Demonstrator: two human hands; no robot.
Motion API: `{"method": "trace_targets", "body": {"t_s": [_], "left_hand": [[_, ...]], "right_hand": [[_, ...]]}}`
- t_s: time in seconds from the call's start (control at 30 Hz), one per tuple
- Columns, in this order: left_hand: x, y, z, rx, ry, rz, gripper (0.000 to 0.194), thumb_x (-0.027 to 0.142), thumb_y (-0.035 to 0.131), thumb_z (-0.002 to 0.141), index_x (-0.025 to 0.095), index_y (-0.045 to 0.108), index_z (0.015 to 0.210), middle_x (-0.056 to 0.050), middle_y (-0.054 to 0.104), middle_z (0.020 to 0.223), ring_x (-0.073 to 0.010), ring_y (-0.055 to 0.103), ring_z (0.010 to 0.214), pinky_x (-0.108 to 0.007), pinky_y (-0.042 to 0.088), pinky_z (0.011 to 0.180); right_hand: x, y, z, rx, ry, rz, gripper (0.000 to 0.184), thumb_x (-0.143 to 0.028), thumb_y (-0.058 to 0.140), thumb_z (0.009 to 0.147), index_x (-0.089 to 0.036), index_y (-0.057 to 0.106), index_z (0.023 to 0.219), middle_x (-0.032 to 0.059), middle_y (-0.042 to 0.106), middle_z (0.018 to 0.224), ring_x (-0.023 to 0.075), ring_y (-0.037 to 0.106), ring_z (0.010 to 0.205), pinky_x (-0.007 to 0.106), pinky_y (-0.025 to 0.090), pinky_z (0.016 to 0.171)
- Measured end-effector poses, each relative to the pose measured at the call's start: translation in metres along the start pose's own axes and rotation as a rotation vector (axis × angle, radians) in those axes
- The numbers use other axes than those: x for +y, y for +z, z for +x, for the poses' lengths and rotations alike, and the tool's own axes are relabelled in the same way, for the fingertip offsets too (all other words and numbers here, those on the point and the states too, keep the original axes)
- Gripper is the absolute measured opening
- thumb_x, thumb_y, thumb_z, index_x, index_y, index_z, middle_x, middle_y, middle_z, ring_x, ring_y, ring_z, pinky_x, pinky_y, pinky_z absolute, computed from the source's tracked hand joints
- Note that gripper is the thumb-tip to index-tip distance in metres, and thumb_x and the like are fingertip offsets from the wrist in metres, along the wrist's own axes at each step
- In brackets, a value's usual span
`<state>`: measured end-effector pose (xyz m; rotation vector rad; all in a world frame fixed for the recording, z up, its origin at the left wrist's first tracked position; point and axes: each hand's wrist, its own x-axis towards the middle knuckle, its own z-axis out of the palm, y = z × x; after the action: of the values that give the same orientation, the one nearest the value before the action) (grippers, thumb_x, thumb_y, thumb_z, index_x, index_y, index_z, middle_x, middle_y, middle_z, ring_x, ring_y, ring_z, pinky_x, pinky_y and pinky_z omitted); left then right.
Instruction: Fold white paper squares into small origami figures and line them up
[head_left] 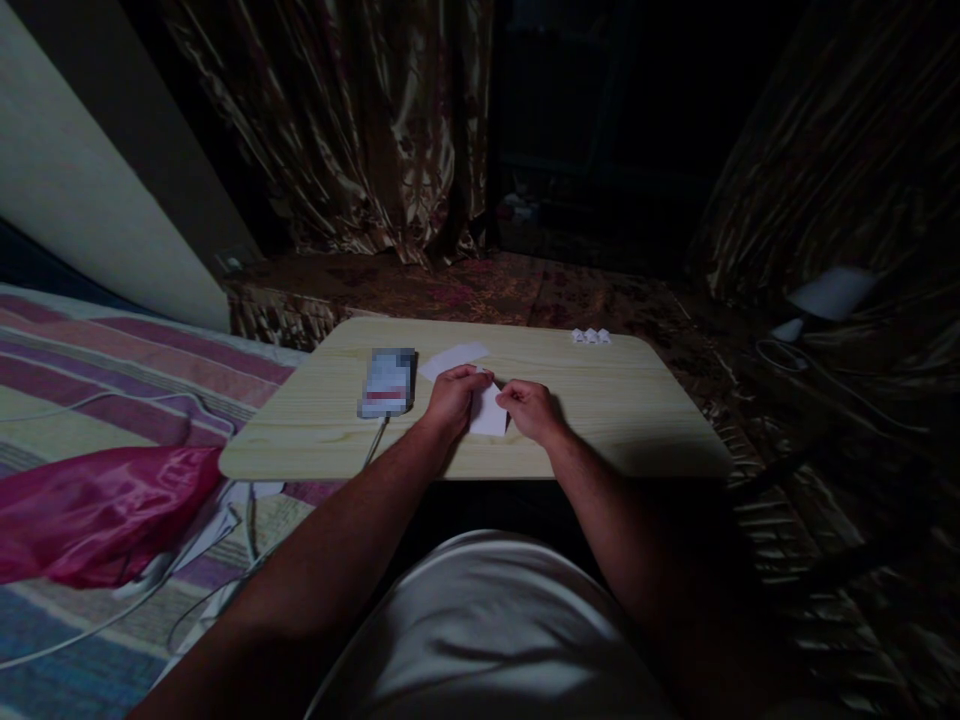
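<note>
A small white piece of paper (490, 412) is held between my two hands, just above the near part of a light wooden table (630, 410). My left hand (452, 393) grips its left side, with the thumb at the upper edge. The fingers of my right hand (531, 405) pinch its right edge. Behind my left hand, more white paper (454, 357) lies on the tabletop, partly covered by that hand. Whether the held paper has a fold cannot be made out in the dim light.
A phone (387, 383) with a cable lies left on the table. Several small white folded shapes (591, 337) stand at the far right edge. To the left are a striped bed (142, 350) and a pink bag (112, 510); a white lamp (832, 292) is at right.
</note>
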<state>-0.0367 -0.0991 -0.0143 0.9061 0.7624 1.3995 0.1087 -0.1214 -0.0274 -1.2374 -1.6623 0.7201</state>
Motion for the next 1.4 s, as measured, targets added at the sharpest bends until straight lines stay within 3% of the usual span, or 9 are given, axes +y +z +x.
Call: {"method": "trace_targets", "body": {"t_s": [0.17,0.3,0.67,0.87,1.1,1.23,1.4], "left_hand": [[0.004,-0.004,0.006,0.050,0.035,-0.117,0.014,0.013,0.073,0.054,0.012,0.066,0.065,-0.003,0.064,0.067,-0.0099,0.055,0.061,-0.022,0.042,0.060],[0.006,-0.007,0.009,0.059,0.042,-0.200,0.015,0.021,0.072,0.062,0.012,0.065,0.072,-0.001,0.058,0.063,-0.0073,0.050,0.055,-0.020,0.037,0.052],[-0.008,-0.002,-0.001,-0.058,0.039,0.214,0.022,0.025,0.078,0.054,0.015,0.061,0.065,0.001,0.060,0.059,-0.0096,0.051,0.049,-0.023,0.036,0.050],[-0.003,0.004,-0.007,-0.132,0.094,0.363,0.021,0.028,0.075,0.058,0.015,0.059,0.061,0.003,0.054,0.056,-0.0072,0.045,0.047,-0.021,0.032,0.048],[-0.004,0.001,-0.005,-0.044,0.089,0.332,0.019,0.028,0.075,0.058,0.016,0.061,0.063,0.002,0.057,0.057,-0.0088,0.048,0.047,-0.022,0.033,0.047],[-0.002,-0.002,-0.002,0.060,0.090,0.233,0.017,0.025,0.074,0.057,0.016,0.061,0.063,0.001,0.059,0.056,-0.0091,0.049,0.047,-0.022,0.034,0.046],[0.000,0.000,-0.002,0.080,0.065,0.157,0.016,0.021,0.073,0.055,0.016,0.060,0.060,0.001,0.058,0.055,-0.0093,0.050,0.046,-0.022,0.035,0.047]], "right_hand": [[-0.002,-0.002,-0.001,-0.012,0.003,-0.012,0.016,-0.031,0.057,0.072,-0.019,0.061,0.062,-0.0046,0.054,0.058,0.0097,0.048,0.057,0.020,0.035,0.053],[-0.001,-0.004,-0.002,0.006,0.052,-0.003,0.015,-0.031,0.057,0.070,-0.019,0.061,0.062,-0.0046,0.055,0.057,0.0105,0.049,0.057,0.020,0.035,0.053],[0.000,0.000,0.001,0.098,0.048,0.185,0.012,-0.029,0.055,0.070,-0.019,0.060,0.072,-0.0029,0.059,0.065,0.0112,0.054,0.060,0.020,0.040,0.055],[0.002,0.000,0.002,0.096,0.056,0.104,0.006,-0.025,0.052,0.068,-0.020,0.055,0.067,-0.0049,0.054,0.062,0.0101,0.050,0.058,0.020,0.037,0.053],[0.001,-0.003,0.002,0.093,0.014,0.081,0.007,-0.023,0.052,0.067,-0.021,0.057,0.063,-0.0054,0.053,0.059,0.0103,0.048,0.057,0.020,0.036,0.052],[-0.002,-0.004,0.000,0.070,0.051,0.056,0.008,-0.022,0.050,0.067,-0.021,0.057,0.063,-0.0053,0.054,0.058,0.0112,0.051,0.058,0.021,0.038,0.054],[-0.003,-0.006,-0.001,0.068,0.089,0.053,0.009,-0.022,0.049,0.065,-0.021,0.058,0.063,-0.0051,0.054,0.055,0.0114,0.051,0.057,0.021,0.038,0.054]]}}
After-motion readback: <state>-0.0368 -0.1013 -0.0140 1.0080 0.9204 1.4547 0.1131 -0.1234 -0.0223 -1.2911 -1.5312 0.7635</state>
